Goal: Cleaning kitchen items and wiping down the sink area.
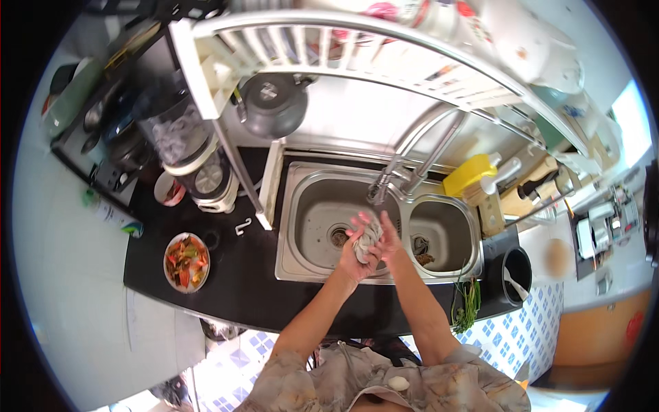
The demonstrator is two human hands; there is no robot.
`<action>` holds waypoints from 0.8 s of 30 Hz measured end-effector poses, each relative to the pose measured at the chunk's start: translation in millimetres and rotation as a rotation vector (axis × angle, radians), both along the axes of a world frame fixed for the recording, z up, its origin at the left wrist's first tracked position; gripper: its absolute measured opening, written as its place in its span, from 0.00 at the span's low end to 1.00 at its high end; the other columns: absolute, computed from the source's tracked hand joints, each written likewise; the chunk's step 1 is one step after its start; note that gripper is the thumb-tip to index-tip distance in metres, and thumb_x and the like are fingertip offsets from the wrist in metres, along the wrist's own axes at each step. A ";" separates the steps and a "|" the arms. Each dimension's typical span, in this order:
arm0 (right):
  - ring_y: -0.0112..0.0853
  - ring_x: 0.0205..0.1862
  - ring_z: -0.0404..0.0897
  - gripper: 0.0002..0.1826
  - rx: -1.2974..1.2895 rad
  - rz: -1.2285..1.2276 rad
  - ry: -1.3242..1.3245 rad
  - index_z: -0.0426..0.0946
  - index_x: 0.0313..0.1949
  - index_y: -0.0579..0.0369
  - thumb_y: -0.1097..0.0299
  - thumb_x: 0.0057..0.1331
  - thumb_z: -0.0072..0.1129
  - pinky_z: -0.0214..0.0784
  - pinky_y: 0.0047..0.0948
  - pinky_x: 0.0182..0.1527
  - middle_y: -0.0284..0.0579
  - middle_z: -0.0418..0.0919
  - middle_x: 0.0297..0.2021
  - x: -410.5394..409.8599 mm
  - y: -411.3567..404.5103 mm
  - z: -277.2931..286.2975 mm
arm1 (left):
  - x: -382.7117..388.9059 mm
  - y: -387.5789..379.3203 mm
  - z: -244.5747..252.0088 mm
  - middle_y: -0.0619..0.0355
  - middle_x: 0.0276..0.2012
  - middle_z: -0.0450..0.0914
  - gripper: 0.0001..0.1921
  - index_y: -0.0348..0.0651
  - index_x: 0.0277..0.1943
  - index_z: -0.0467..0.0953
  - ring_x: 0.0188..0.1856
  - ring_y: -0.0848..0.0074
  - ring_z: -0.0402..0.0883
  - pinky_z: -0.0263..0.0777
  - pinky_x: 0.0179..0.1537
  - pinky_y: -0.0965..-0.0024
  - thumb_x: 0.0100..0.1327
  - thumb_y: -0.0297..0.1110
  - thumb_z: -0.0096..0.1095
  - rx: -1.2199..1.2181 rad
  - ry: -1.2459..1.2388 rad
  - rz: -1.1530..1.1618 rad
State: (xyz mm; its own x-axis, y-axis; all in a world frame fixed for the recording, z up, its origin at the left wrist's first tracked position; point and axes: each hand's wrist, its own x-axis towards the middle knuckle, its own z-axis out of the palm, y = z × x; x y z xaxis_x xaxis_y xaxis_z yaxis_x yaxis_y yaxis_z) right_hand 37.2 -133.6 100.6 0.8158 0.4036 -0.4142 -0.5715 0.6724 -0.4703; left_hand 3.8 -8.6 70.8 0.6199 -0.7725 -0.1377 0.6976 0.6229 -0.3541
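Note:
A crumpled pale grey cloth (367, 240) is bunched between my two hands above the larger basin of a steel double sink (314, 247). My left hand (356, 261) grips the cloth from the left and below. On its right side my right hand (391, 239) lies against the cloth with its fingers stretched upward; how firmly it holds is hard to see. The chrome faucet (381, 188) stands just beyond my fingertips. In the smaller basin (448, 237), some brown scraps (425, 258) lie by the drain.
Left on the black counter (242, 278) are a plate of cut vegetables (186, 262), a white hook (243, 226) and a steamer-like appliance (201, 170). Green stalks (467, 304) and a black pot (516, 275) sit at right. Overhead runs a white dish rack (360, 46); a yellow bottle (468, 175) stands behind the sink.

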 end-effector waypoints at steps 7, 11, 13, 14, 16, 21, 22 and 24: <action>0.25 0.43 0.80 0.22 -0.212 0.245 -0.386 0.72 0.64 0.55 0.69 0.72 0.55 0.75 0.23 0.46 0.37 0.80 0.43 37.0 -28.9 -15.7 | -4.9 -1.5 11.8 0.53 0.40 0.75 0.25 0.35 0.54 0.71 0.32 0.77 0.73 0.67 0.23 0.82 0.62 0.43 0.70 -0.055 -0.085 -0.048; 0.25 0.40 0.79 0.15 -0.691 0.284 -0.635 0.80 0.53 0.60 0.74 0.68 0.52 0.74 0.27 0.45 0.36 0.80 0.41 37.5 -18.1 8.9 | 9.3 1.4 9.0 0.56 0.34 0.75 0.13 0.37 0.45 0.74 0.31 0.78 0.73 0.60 0.21 0.80 0.60 0.31 0.67 0.447 -0.307 -0.102; 0.28 0.39 0.80 0.14 -0.821 0.300 -0.688 0.82 0.48 0.57 0.75 0.65 0.52 0.74 0.28 0.44 0.37 0.82 0.39 41.3 -20.3 4.7 | 16.8 -2.8 12.1 0.58 0.29 0.75 0.11 0.41 0.43 0.74 0.26 0.79 0.72 0.55 0.18 0.80 0.58 0.29 0.66 0.794 -0.432 -0.179; 0.30 0.38 0.81 0.14 -0.944 0.334 -0.740 0.85 0.43 0.54 0.76 0.62 0.52 0.74 0.30 0.43 0.39 0.84 0.38 43.2 -20.7 2.4 | 19.7 -5.6 13.6 0.58 0.29 0.75 0.11 0.41 0.43 0.74 0.26 0.79 0.72 0.55 0.18 0.80 0.58 0.29 0.66 0.792 -0.442 -0.192; 0.33 0.36 0.82 0.12 -1.166 0.321 -0.770 0.85 0.39 0.51 0.75 0.60 0.53 0.74 0.32 0.41 0.41 0.84 0.35 45.0 -12.1 4.2 | 24.3 -7.5 10.4 0.61 0.23 0.73 0.11 0.41 0.41 0.74 0.19 0.81 0.70 0.53 0.15 0.78 0.55 0.29 0.67 1.067 -0.559 -0.148; 0.42 0.34 0.83 0.09 -1.515 0.264 -0.789 0.85 0.31 0.48 0.73 0.54 0.55 0.75 0.39 0.38 0.46 0.84 0.29 54.8 -3.4 -15.2 | 27.7 -29.4 -7.3 0.63 0.22 0.73 0.17 0.42 0.45 0.72 0.16 0.81 0.70 0.56 0.13 0.75 0.54 0.33 0.70 1.451 -0.689 0.021; 0.44 0.34 0.83 0.08 -1.593 0.286 -0.843 0.84 0.29 0.48 0.71 0.55 0.56 0.74 0.41 0.38 0.47 0.84 0.29 53.3 3.8 -14.9 | 27.7 -26.0 -14.9 0.64 0.23 0.74 0.17 0.44 0.44 0.72 0.16 0.81 0.71 0.57 0.13 0.75 0.55 0.35 0.72 1.537 -0.731 0.124; 0.46 0.34 0.83 0.07 -1.667 0.305 -0.896 0.84 0.28 0.49 0.69 0.56 0.56 0.74 0.43 0.38 0.47 0.84 0.30 49.1 18.4 -16.6 | 37.4 -13.0 -39.7 0.60 0.26 0.77 0.28 0.43 0.54 0.65 0.20 0.77 0.76 0.64 0.18 0.71 0.54 0.37 0.73 1.638 -0.843 0.054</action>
